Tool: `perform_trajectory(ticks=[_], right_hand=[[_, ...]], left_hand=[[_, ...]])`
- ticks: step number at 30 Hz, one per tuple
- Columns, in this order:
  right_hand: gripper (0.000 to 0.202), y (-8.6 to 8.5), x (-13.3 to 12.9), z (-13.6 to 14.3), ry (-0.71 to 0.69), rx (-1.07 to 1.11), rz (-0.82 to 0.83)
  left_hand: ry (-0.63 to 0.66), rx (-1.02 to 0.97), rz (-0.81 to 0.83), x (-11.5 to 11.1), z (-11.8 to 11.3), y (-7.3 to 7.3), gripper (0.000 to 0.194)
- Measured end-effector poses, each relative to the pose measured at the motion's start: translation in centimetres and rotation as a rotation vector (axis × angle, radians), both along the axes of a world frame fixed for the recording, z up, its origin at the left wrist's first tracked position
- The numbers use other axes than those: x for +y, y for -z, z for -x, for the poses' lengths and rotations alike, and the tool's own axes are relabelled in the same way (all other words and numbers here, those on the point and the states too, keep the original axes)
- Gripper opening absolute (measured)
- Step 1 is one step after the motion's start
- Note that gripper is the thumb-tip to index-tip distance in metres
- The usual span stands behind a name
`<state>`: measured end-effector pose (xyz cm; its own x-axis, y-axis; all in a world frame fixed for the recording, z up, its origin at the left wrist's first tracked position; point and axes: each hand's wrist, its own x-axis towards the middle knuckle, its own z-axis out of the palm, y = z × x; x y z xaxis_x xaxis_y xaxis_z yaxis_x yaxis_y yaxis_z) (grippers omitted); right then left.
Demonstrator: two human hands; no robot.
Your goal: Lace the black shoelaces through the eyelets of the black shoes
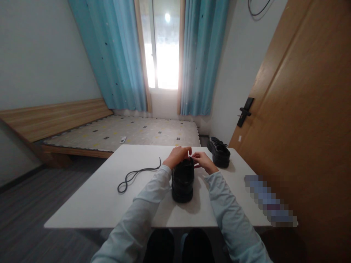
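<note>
A black shoe (182, 184) stands upright on the white table in front of me, its heel toward me. My left hand (178, 155) reaches over the shoe's far left part, with fingers bent down and pressed together near the lacing area. From the right, my right hand (203, 160) meets it, fingertips pinched at the shoe's upper right edge. What lies between the fingertips is too small to make out. The shoe's toe and front are hidden behind the heel and my hands. A loose dark shoelace (126, 180) lies looped on the table left of the shoe.
A second black shoe (220, 152), with laces in it, stands at the table's back right. A blurred bluish item (267, 201) lies along the right edge of the white table (90, 204). Beyond are a bed (148, 129) and a wooden door (301, 109) on the right.
</note>
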<state>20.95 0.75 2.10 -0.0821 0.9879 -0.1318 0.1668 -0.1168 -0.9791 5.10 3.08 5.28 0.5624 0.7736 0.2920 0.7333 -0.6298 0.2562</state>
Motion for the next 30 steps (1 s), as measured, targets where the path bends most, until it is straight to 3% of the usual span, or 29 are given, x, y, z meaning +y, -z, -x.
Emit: perform_trajectory(ticks=[7,14,26,30], right_hand=[[0.018,0.6,0.4,-0.6,-0.099,0.066,0.113],[0.021,1.1,0.4,-0.7,-0.204,0.041,0.114],[0.022,0.7,0.2,-0.8,-0.132,0.096,0.133],[0.019,0.4,0.2,-1.5,-0.062,0.067,0.128]], left_hand=[[0.074,-0.073,0.012,0.7,0.5,0.7,0.016],[0.085,-0.099,0.031,0.5,0.5,0.6,0.019],[0.165,-0.269,0.137,1.2,0.8,1.4,0.016],[0.099,-0.357,0.156,1.4,1.2,1.4,0.013]])
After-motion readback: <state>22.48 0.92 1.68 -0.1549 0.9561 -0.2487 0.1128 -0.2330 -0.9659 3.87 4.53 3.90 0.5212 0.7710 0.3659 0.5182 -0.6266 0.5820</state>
